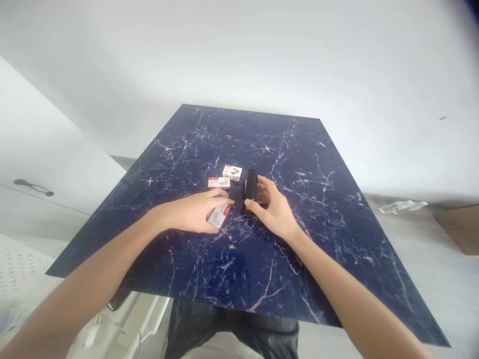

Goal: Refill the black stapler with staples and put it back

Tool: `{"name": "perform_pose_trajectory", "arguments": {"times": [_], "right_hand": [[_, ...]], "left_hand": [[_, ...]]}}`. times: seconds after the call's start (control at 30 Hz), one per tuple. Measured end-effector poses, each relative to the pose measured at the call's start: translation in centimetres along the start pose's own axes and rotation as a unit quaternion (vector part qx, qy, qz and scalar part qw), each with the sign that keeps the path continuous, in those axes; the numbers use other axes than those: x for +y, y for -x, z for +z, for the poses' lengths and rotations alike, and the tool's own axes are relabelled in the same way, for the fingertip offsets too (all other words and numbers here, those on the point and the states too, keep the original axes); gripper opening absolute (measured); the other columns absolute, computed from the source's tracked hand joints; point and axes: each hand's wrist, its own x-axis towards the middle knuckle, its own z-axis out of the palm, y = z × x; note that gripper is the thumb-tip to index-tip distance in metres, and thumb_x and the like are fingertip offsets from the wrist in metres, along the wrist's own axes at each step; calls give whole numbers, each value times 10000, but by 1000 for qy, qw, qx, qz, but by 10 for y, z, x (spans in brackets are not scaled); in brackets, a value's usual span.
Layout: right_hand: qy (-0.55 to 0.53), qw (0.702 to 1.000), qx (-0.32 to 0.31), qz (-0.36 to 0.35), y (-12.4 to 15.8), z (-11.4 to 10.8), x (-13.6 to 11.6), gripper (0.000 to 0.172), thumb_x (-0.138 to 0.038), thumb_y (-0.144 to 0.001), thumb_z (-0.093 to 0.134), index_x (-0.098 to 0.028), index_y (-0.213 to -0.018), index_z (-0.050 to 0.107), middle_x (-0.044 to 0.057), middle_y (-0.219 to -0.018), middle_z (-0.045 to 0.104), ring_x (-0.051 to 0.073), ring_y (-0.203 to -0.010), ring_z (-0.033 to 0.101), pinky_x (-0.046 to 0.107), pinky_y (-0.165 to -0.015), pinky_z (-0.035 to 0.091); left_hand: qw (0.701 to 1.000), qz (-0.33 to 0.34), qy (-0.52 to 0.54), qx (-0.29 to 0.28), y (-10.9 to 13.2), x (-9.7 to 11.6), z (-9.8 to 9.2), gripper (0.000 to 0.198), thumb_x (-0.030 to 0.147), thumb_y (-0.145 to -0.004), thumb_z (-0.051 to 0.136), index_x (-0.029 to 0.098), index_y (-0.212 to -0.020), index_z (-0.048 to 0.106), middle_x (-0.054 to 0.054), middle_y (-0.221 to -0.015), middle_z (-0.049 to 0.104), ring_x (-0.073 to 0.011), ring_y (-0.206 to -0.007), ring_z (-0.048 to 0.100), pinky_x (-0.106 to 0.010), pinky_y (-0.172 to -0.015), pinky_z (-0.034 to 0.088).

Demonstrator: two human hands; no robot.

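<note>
My left hand is closed round a small red and white box just above or on the blue marbled table. My right hand grips a black stapler-like object from its right side, the thumb over an orange spot near its lower end. Beyond my left hand lies a flat red and white box. Behind that one stands a white box with a dark picture on its side.
A white wall rises behind the table. At the left is a white cabinet with a dark handle. On the floor at the right lie a clear plastic bottle and a cardboard box.
</note>
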Motion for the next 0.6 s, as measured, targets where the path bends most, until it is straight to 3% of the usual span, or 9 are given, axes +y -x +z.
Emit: {"name": "perform_pose_trajectory", "arguments": {"times": [0.1, 0.23, 0.47, 0.6], "right_hand": [[9, 1000, 3, 2, 1, 1, -2, 688, -338, -864, 744, -249, -1493, 480, 113, -1276, 706, 265, -947, 748, 494, -869, 654], [5, 1000, 1, -3, 2, 1, -5, 634, -318, -896, 695, -243, -1487, 478, 113, -1272, 699, 261, -950, 751, 486, -866, 656], [-27, 997, -66, 11, 4, -9, -14, 627, -294, -874, 733, -252, -1457, 506, 89, -1164, 713, 245, -882, 747, 458, -819, 668], [-27, 997, -74, 13, 4, -12, -14, 652, -307, -877, 738, -269, -1474, 481, 91, -1176, 705, 249, -882, 744, 468, -814, 667]], "left_hand": [[997, -15, 3, 70, -10, 3, 14, 685, 359, -861, 788, 305, -1497, 539, -86, -1454, 622, -296, -1237, 669, -396, -966, 571], [987, -28, -40, 150, -23, 8, 38, 727, 433, -841, 822, 236, -1484, 545, -122, -1417, 657, -332, -1246, 669, -476, -1032, 561], [983, -15, -73, 168, -23, 9, 42, 785, 454, -827, 840, 213, -1503, 519, -148, -1362, 688, -350, -1211, 666, -516, -1026, 556], [982, -10, -57, 178, -25, 8, 42, 839, 448, -804, 861, 214, -1523, 497, -150, -1369, 678, -373, -1246, 623, -561, -1065, 517]]}}
